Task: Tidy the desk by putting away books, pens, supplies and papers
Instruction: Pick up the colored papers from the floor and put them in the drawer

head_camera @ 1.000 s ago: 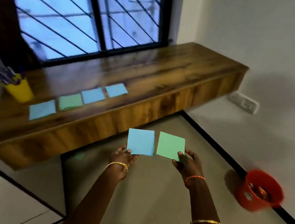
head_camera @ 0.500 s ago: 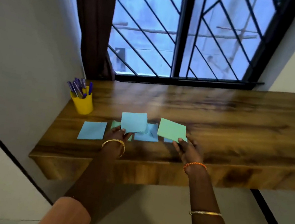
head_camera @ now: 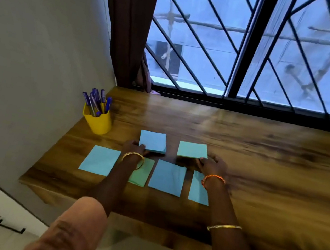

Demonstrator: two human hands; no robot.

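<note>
now left hand [head_camera: 134, 146] pinches a blue square paper [head_camera: 153, 141], right hand [head_camera: 212, 164] a green paper [head_camera: 192, 149].

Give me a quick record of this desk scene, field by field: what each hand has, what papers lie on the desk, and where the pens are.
left hand: holds a blue paper by its near edge
right hand: holds a green paper by its near edge
papers lying on desk: four in a row near the front edge, three blue and one green, partly hidden by the arms
pens: standing in a yellow cup at the desk's left end
behind desk: barred window, dark curtain at left
</note>
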